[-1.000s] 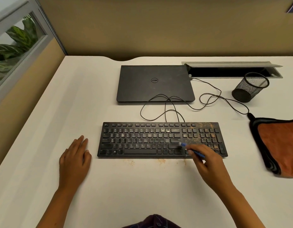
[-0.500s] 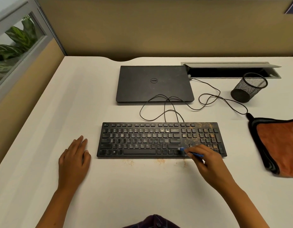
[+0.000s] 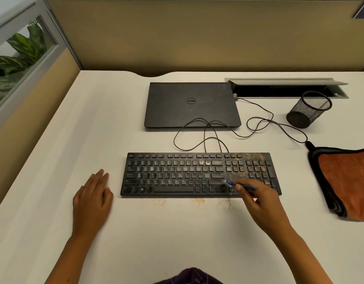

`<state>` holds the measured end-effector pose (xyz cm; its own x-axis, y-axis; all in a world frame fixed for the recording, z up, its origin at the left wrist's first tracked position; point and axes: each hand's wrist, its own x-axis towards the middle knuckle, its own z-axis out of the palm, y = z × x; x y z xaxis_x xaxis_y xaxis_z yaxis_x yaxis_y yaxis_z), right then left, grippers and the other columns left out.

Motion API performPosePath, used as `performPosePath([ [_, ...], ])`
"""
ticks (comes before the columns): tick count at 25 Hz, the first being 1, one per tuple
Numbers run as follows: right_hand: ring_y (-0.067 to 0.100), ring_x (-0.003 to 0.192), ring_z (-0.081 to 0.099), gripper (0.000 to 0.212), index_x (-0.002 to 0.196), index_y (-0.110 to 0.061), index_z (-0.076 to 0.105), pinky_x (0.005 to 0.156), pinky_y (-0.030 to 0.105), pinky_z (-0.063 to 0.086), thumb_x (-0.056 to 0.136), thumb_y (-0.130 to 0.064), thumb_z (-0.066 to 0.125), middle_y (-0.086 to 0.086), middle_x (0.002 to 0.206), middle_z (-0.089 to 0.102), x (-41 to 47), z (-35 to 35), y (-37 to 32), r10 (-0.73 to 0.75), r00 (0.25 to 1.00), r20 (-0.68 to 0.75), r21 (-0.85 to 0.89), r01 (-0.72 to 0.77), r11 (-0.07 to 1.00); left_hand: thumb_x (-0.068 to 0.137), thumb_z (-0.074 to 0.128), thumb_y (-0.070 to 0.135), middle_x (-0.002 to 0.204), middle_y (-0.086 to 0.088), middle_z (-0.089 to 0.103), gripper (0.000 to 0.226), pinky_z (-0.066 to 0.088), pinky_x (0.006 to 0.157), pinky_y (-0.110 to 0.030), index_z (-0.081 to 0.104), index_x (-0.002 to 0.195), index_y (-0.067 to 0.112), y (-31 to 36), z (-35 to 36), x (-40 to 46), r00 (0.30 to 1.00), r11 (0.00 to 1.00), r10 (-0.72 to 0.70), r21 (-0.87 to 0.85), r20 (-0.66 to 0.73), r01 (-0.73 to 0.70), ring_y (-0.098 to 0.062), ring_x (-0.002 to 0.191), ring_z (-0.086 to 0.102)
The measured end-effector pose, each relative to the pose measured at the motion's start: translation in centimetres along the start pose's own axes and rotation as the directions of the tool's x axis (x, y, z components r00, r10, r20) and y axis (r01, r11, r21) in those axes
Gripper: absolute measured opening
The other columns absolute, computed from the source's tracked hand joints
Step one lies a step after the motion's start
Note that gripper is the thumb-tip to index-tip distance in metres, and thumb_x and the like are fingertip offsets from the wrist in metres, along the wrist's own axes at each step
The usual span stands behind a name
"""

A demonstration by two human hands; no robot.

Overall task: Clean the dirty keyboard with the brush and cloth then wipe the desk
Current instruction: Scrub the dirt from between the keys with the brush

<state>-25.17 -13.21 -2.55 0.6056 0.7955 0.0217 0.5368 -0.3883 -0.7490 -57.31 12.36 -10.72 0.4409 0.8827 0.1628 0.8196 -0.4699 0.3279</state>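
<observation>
Brushing step in hand, with cloth and desk wiping not yet started. Right hand [image 3: 261, 203] pinching a small blue brush [image 3: 238, 185] in a closed grip, bristle end down on the lower rows of the black keyboard [image 3: 177, 175], just left of the arrow keys. Left hand [image 3: 93, 199] lying flat and released on the white desk [image 3: 54, 160], just beside the left end of the keyboard, holding nothing. Letter part looking mostly clean, only faint marks; number pad at the right end [image 3: 250, 167] heavily covered with brown crumbs, so probably less than half of the brushing done. Next move calling for short strokes toward the front edge, working to the right over the number pad, with light pressure so as not to push dirt under the keys. Small piles of brown dust [image 3: 199, 201] already lying on the desk just in front of the keyboard, to be wiped later. Orange cloth [image 3: 344, 181] with dark border waiting at the right, apart from the keyboard. Behind, a closed laptop [image 3: 191, 105], a thin cable [image 3: 259, 124] looping between laptop and keyboard, and a mesh pen cup [image 3: 308, 109] near the open cable tray [image 3: 287, 87]. Nothing really in the way, only the cable loops close to the back edge.
</observation>
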Motion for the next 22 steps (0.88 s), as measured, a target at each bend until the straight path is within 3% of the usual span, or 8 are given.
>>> performPosePath([
  [4,0.005,0.079,0.059,0.014,0.097,-0.023,0.068,0.065,0.011,0.045,0.092,-0.024,0.056,-0.009,0.087,0.065,-0.1,0.3,0.1,0.023,0.988,0.153,-0.093,-0.009,0.996,0.093,0.027,0.036,0.148,-0.007,0.047,0.059,0.033,0.106,-0.053,0.057,0.136,0.009,-0.2,0.1,-0.1,1.000,1.000,0.006,-0.001,0.001,-0.006,-0.027,0.138,0.041],
  [6,0.007,0.076,0.060,0.014,0.096,-0.021,0.068,0.064,0.019,0.048,0.093,-0.025,0.054,-0.008,0.083,0.065,0.0,0.1,0.0,0.033,0.995,0.089,-0.070,-0.027,0.997,0.093,0.027,0.036,0.148,-0.007,0.047,0.059,0.033,0.106,-0.053,0.056,0.136,0.009,-0.3,0.2,-0.1,1.000,1.000,0.009,-0.003,-0.004,-0.009,-0.027,0.138,0.041],
  [10,0.012,0.071,0.060,0.013,0.097,-0.027,0.064,0.057,0.022,0.047,0.093,-0.021,0.054,-0.007,0.079,0.066,0.5,-0.7,-0.5,0.073,0.993,-0.091,0.075,-0.067,0.995,0.091,0.035,0.028,0.147,-0.007,0.048,0.053,0.032,0.107,-0.054,0.057,0.135,0.008,-0.4,0.3,0.0,1.000,0.999,-0.010,-0.038,-0.027,0.009,-0.028,0.137,0.042],
  [13,0.029,0.069,0.062,0.015,0.092,-0.024,0.067,0.059,0.045,0.050,0.094,-0.022,0.052,0.006,0.075,0.068,1.6,-1.4,-0.4,0.136,0.968,-0.208,0.176,-0.100,0.979,0.090,0.037,0.028,0.146,-0.011,0.049,0.055,0.030,0.110,-0.057,0.053,0.138,0.007,0.6,0.4,0.5,0.993,0.982,-0.112,-0.155,-0.037,0.105,-0.031,0.135,0.044],
  [15,0.032,0.069,0.062,0.017,0.089,-0.021,0.068,0.061,0.049,0.051,0.094,-0.022,0.052,0.012,0.075,0.067,2.9,-1.9,-0.3,0.172,0.951,-0.257,0.215,-0.117,0.970,0.092,0.035,0.031,0.148,-0.012,0.046,0.056,0.030,0.111,-0.057,0.049,0.141,0.007,2.6,0.5,0.7,0.991,0.972,-0.119,-0.209,-0.056,0.105,-0.032,0.136,0.042],
  [19,0.012,0.076,0.067,0.012,0.094,-0.019,0.062,0.073,0.039,0.057,0.095,-0.024,0.051,-0.003,0.078,0.070,6.5,-1.9,-0.3,0.240,0.941,-0.239,0.257,-0.177,0.950,0.095,0.032,0.036,0.151,-0.008,0.043,0.056,0.027,0.111,-0.052,0.051,0.140,0.009,7.4,1.7,0.8,0.992,0.988,0.102,-0.112,-0.072,-0.110,-0.027,0.143,0.033],
  [22,0.010,0.079,0.068,0.015,0.097,-0.016,0.062,0.078,0.035,0.056,0.096,-0.025,0.050,-0.002,0.080,0.071,8.8,-0.9,-0.6,0.272,0.951,-0.149,0.306,-0.217,0.927,0.097,0.032,0.038,0.153,-0.004,0.040,0.055,0.025,0.113,-0.047,0.051,0.141,0.012,10.5,2.9,1.7,0.971,0.969,0.240,-0.068,-0.002,-0.240,-0.024,0.143,0.032],
])
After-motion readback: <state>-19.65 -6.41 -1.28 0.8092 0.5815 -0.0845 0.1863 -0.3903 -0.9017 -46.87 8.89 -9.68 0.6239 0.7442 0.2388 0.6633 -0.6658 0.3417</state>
